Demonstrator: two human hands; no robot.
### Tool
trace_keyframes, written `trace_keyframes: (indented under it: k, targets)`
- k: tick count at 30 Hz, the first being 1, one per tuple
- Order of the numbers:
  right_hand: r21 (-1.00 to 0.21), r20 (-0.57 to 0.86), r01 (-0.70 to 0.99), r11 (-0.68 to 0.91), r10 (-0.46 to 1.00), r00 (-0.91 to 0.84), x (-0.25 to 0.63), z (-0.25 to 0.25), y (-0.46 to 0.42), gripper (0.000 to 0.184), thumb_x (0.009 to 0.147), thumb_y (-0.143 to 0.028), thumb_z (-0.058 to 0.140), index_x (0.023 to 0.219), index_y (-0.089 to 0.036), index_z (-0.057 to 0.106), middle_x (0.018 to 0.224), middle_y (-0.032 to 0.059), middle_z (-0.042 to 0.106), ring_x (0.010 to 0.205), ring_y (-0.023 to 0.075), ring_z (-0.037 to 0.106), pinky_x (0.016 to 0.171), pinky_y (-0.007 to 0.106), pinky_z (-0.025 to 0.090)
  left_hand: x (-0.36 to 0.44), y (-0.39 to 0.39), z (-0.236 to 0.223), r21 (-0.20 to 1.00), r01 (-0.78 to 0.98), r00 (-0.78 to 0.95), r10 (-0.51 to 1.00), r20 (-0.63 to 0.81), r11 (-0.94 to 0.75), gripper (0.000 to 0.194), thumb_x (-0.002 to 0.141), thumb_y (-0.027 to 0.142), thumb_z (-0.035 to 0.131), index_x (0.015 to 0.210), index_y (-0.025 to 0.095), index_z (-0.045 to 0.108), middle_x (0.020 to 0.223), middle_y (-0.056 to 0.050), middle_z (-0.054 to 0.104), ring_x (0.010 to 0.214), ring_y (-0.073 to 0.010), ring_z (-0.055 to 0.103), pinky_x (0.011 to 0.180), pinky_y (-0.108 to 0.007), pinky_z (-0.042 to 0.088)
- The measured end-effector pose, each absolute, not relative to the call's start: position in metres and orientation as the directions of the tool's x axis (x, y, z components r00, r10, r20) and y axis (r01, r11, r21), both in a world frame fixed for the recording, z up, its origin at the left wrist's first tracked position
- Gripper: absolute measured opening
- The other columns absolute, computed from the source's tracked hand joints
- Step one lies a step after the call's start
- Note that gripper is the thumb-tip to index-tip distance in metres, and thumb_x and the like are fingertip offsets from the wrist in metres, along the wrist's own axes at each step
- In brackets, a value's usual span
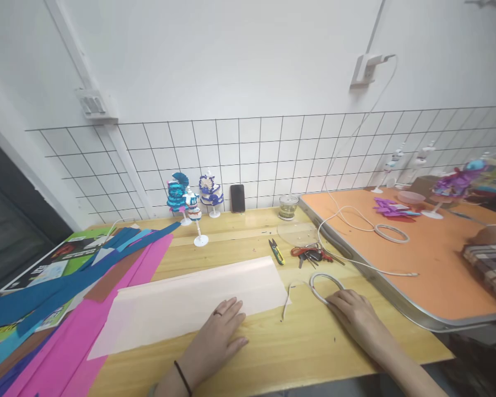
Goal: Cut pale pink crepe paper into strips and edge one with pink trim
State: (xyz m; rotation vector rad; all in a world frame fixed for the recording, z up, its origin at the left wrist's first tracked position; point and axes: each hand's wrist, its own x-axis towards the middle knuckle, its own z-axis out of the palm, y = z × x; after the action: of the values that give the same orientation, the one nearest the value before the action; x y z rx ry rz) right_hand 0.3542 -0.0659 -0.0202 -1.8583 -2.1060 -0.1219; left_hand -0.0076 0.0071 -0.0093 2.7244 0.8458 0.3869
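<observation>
White ring (312,288) — right hand (352,310) hides its edge.

i get a bright, evenly lit view; the pale paper (177,306) shows little texture. a soft shadow under the outlet (361,70) suggests light from above. my wide picture stretches and slants toward its edges, and the plaid cloth (490,267) looks blurry.

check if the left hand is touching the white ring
Apart: the head view shows bare wooden tabletop between the left hand and the white ring.
</observation>
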Motion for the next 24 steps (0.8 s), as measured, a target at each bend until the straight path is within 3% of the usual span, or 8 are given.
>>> trace_keyframes:
  k: [6, 12, 16, 19, 24]
  targets:
    - [-0.095, 0.289, 0.99, 0.105, 0.954, -0.074, 0.419, -0.041, -0.085, 0.028, 0.082, -0.02, 0.037, 0.09, -0.023, 0.063, 0.093, 0.0076, 0.064, 0.087, 0.0222, 0.057, 0.077, 0.036, 0.045, -0.006, 0.007, -0.009, 0.307, 0.533, 0.783, 0.597, 0.174, -0.789, 0.034, 0.084, 0.032, 0.047, 0.114, 0.019, 0.052, 0.131, -0.01, 0.044, 0.124, -0.0246, 0.034, 0.101, -0.046, 0.035]
    - [-0.019, 0.445, 0.999, 0.035, 0.895, -0.023, 0.407, -0.044, -0.085, 0.032, 0.08, -0.016, 0.036, 0.096, -0.015, 0.064, 0.1, 0.0146, 0.062, 0.097, 0.0271, 0.055, 0.083, 0.041, 0.045, -0.001, 0.001, -0.008, 0.281, 0.534, 0.775, 0.595, 0.213, -0.797, 0.027, 0.083, 0.025, 0.047, 0.109, 0.02, 0.055, 0.123, -0.009, 0.052, 0.119, -0.0242, 0.041, 0.099, -0.046, 0.037]
    - [-0.151, 0.456, 0.957, 0.247, 0.876, -0.154, 0.331, -0.019, -0.068, 0.032, 0.087, -0.024, 0.035, 0.108, -0.02, 0.058, 0.11, 0.0118, 0.059, 0.105, 0.0236, 0.052, 0.088, 0.039, 0.044, 0.002, -0.005, -0.012, 0.251, 0.545, 0.77, 0.596, 0.227, -0.8, 0.03, 0.084, 0.02, 0.044, 0.113, 0.02, 0.053, 0.122, -0.009, 0.052, 0.119, -0.0238, 0.042, 0.098, -0.045, 0.039]
    - [-0.252, 0.412, 0.883, 0.397, 0.869, -0.273, 0.278, -0.004, -0.046, 0.028, 0.089, -0.023, 0.036, 0.107, -0.022, 0.058, 0.106, 0.0093, 0.06, 0.103, 0.0196, 0.053, 0.088, 0.034, 0.045, 0.002, -0.01, -0.014, 0.254, 0.563, 0.757, 0.614, 0.223, -0.786, 0.029, 0.085, 0.019, 0.042, 0.111, 0.018, 0.053, 0.123, -0.009, 0.051, 0.12, -0.0227, 0.039, 0.099, -0.044, 0.038]
    - [-0.281, 0.433, 0.785, 0.552, 0.803, -0.41, 0.227, -0.01, 0.006, 0.026, 0.088, -0.019, 0.038, 0.104, -0.02, 0.059, 0.103, 0.0092, 0.06, 0.101, 0.0187, 0.053, 0.086, 0.032, 0.046, 0.004, -0.016, -0.011, 0.295, 0.578, 0.734, 0.643, 0.221, -0.761, 0.025, 0.084, 0.015, 0.043, 0.105, 0.017, 0.055, 0.122, -0.008, 0.052, 0.12, -0.0216, 0.038, 0.102, -0.042, 0.035]
